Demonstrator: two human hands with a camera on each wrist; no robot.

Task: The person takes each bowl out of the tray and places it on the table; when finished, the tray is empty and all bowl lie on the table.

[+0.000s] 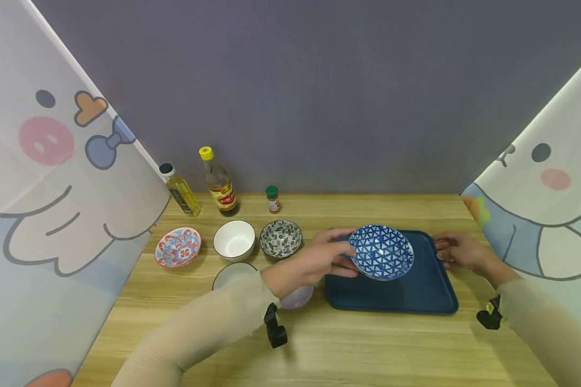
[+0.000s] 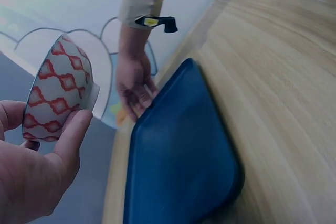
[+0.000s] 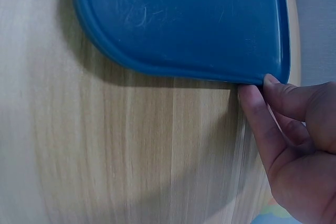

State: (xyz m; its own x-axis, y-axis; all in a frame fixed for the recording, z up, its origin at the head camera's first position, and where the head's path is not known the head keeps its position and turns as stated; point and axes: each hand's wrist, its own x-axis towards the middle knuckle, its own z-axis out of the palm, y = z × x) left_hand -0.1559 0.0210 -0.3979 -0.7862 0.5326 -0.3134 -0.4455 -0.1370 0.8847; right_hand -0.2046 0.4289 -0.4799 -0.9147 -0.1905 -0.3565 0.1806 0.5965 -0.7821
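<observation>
My left hand [image 1: 323, 257] grips a bowl [image 1: 381, 251] by its left side, above the dark blue tray [image 1: 397, 296]. The bowl's inside has blue and white triangles. In the left wrist view, the same bowl [image 2: 59, 90] shows a white outside with red diamond shapes, and it is tilted between thumb and fingers. At the tray's right edge, my right hand [image 1: 462, 251] pinches the rim near the far corner. The right wrist view shows the thumb [image 3: 273, 81] on the rim and the index finger against its outer side.
Left of the tray stand a grey floral bowl [image 1: 281, 239], a white bowl [image 1: 234, 240] and a red-blue patterned dish [image 1: 178, 247]. My left arm partly covers a pale dish [image 1: 232, 273] and a lilac bowl [image 1: 297, 298]. Behind are an oil bottle [image 1: 184, 196], a sauce bottle [image 1: 220, 185] and a green-capped jar [image 1: 273, 200].
</observation>
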